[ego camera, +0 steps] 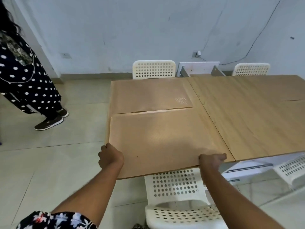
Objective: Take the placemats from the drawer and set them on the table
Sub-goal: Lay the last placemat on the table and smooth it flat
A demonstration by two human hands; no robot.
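Note:
Two tan placemats lie on the left end of the wooden table (250, 116). The far placemat (151, 96) lies flat near the back edge. The near placemat (158, 139) covers the front left corner, its near edge at the table's front edge. My left hand (110, 156) grips its near left corner, fingers curled. My right hand (212, 160) pinches its near right corner. An open white drawer (199, 68) sticks out past the table's far side. The edge of another mat (292, 104) shows at the far right.
White perforated chairs stand around the table: one in front of me (178, 195), one at the right (292, 167), two at the far side (153, 69). A person in a dotted dark dress (28, 83) stands on the tiled floor at the left. Cables hang on the wall.

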